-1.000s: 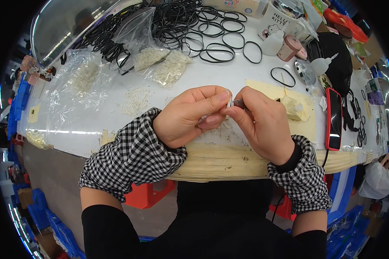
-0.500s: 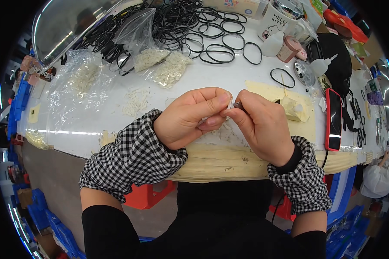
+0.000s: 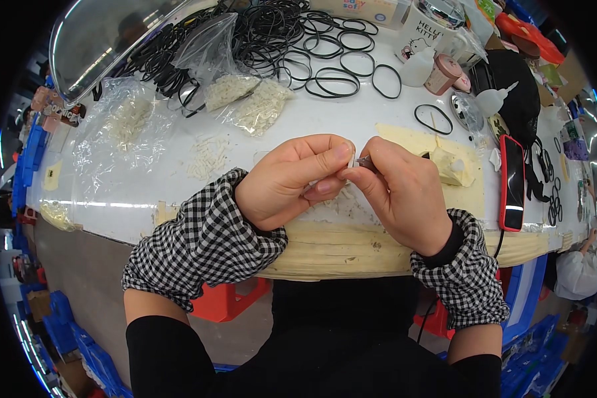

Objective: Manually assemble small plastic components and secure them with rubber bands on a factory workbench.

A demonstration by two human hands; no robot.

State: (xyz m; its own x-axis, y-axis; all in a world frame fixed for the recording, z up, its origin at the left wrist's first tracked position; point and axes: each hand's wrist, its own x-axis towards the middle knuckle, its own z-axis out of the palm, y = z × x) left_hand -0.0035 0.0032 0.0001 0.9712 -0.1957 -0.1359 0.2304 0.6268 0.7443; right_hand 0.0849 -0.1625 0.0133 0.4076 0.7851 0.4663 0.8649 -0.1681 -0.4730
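Worktop (image 3: 312,119) spans the upper half of the frame. Over its near part, at centre, the left hand (image 3: 298,176) is closed in a pinch on a small white piece (image 3: 353,160), mostly hidden by thumb and forefinger. The right hand (image 3: 404,192), just beside it, pinches a small grey object (image 3: 365,161); its kind and whether it touches the white piece cannot be told. Loose white bits (image 3: 207,158) lie left of centre, near a clear bag (image 3: 89,142). Black loops (image 3: 265,33) crowd the top, and a phone (image 3: 512,186) in a red case lies at right.
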